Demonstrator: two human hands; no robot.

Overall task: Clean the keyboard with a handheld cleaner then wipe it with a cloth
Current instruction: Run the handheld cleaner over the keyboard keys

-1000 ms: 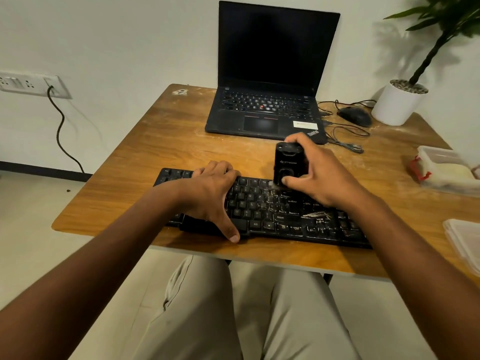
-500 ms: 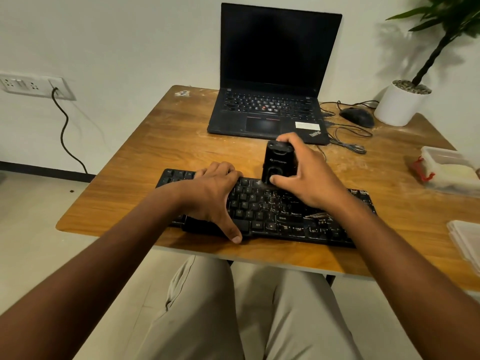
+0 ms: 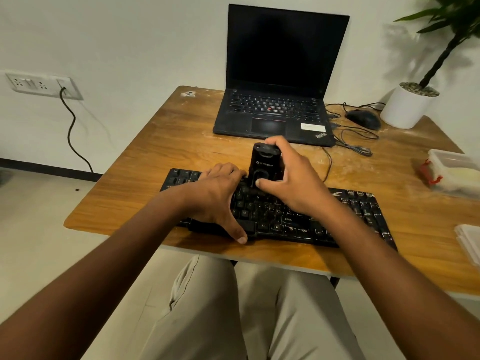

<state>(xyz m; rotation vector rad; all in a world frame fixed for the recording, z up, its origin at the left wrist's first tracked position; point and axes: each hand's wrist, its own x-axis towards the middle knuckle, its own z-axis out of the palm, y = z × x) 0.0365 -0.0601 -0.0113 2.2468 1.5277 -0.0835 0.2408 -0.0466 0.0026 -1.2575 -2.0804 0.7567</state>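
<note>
A black keyboard [image 3: 345, 216] lies along the near edge of the wooden table [image 3: 155, 162], with pale dust on its right-hand keys. My right hand [image 3: 293, 180] grips a black handheld cleaner [image 3: 265, 165], held upright with its lower end on the keys at the keyboard's upper middle. My left hand [image 3: 220, 196] holds the keyboard's left half, fingers over the far edge and thumb at the near edge. No cloth is in view.
A black laptop [image 3: 275, 110] stands open at the back of the table. To its right are a black mouse [image 3: 363, 119] with loose cables and a white plant pot [image 3: 405, 106]. Plastic containers [image 3: 452, 172] sit at the right edge. My knees are under the table.
My right hand has slid the cleaner leftward along the keyboard's upper rows, close to my left hand. The left hand has stayed in place.
</note>
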